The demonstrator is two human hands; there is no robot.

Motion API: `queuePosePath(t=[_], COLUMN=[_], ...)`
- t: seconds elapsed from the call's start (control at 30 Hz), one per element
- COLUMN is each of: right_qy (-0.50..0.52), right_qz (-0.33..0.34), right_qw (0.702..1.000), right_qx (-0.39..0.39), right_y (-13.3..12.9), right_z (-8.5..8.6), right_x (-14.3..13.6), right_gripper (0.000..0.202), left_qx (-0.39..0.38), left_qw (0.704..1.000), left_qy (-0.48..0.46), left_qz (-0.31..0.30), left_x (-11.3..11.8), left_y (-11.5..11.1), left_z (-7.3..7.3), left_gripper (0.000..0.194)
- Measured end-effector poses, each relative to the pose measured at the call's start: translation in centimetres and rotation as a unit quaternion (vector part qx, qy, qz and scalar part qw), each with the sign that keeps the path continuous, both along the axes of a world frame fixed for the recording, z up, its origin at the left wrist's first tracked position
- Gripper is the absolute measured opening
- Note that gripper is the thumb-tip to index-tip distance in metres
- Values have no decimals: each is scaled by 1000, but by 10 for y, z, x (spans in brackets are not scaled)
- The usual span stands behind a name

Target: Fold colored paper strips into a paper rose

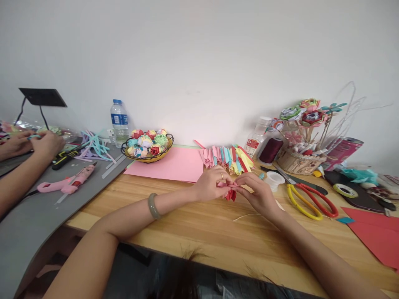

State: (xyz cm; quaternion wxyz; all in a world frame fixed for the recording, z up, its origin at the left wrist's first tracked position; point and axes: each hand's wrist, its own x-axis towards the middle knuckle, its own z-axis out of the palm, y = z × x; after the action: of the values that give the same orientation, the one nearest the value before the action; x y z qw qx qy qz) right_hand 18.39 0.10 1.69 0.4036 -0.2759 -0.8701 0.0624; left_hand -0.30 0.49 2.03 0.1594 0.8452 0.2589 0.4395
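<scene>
Over the wooden table, my left hand (213, 183) is closed on a small piece of folded pink and red paper (230, 193). My right hand (255, 191) pinches the same paper from the other side, its fingertips close to those of the left. Behind my hands lies a row of folded paper strips (226, 157) in pink, blue, red and yellow. A white spool (274, 180) stands just beyond my right hand, and a thin string (247, 215) lies on the table below it.
Scissors (307, 201) and red paper (377, 236) lie at right, before a basket (301, 161) of paper flowers. Pink sheets (165, 166), a flower bowl (148, 151) and a bottle (119, 122) are left. Another person's hands (46, 145) work beyond a glue gun (68, 182).
</scene>
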Motion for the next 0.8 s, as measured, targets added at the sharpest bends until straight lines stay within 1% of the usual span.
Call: queuePosePath(t=[0.13, 0.2, 0.27, 0.33, 0.37, 0.43, 0.5, 0.6, 0.67, 0.8], right_qy=[30, 51, 80, 105, 112, 115, 112, 113, 108, 82], right_qz=[-12, -20, -19, -2, 11, 35, 47, 37, 25, 25], right_qw=[991, 983, 974, 955, 942, 911, 887, 871, 865, 860], right_qx=[-127, -172, -212, -276, -317, -395, -445, -477, -489, -503], right_y=[-3, -6, -9, -11, -11, -10, -7, -1, 2, 6], right_z=[6, 10, 14, 18, 19, 20, 19, 13, 8, 1], right_x=[-3, -5, -7, -7, -7, -6, -5, -2, -2, -3], right_gripper=[16, 19, 22, 23, 24, 25, 25, 25, 25, 24], left_qx=[-83, -157, -246, -320, -342, -371, -401, -454, -477, -489], left_qw=[996, 986, 964, 937, 927, 913, 897, 867, 853, 853], left_qy=[-21, -50, -81, -112, -124, -148, -169, -185, -183, -153], left_qz=[-16, -26, -52, -80, -86, -79, -74, -93, -103, -96], left_x=[-2, -1, 0, 1, 2, 2, 3, 3, 3, 3], left_y=[1, 1, 1, 2, 3, 4, 5, 7, 8, 10], left_z=[4, 7, 9, 9, 8, 6, 2, -6, -10, -16], left_gripper=[6, 9, 12, 14, 15, 18, 22, 26, 29, 27])
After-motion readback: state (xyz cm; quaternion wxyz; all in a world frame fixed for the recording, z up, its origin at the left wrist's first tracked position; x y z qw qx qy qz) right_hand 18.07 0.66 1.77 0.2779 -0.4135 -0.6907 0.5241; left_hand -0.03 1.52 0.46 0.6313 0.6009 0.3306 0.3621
